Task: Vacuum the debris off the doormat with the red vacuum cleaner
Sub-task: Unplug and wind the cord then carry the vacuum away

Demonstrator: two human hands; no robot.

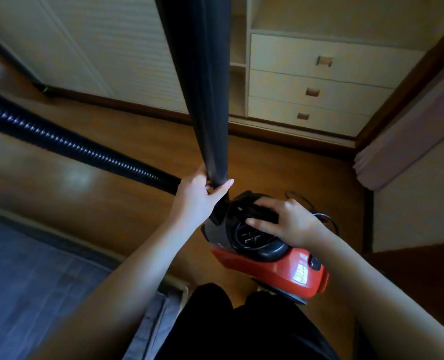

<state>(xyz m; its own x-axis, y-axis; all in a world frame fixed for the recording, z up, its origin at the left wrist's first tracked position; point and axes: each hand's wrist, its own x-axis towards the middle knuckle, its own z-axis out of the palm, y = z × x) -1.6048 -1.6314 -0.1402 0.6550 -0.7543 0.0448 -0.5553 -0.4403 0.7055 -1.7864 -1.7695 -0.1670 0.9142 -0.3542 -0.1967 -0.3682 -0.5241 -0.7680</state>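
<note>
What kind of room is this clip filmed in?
Probably a bedroom or dressing area at home: a built-in wardrobe with louvred doors, a stack of drawers beside open shelves, and a polished wooden floor.

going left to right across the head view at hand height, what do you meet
ribbed black hose → left hand gripping the black wand → right hand on the red vacuum cleaner → pale bedding edge
</note>
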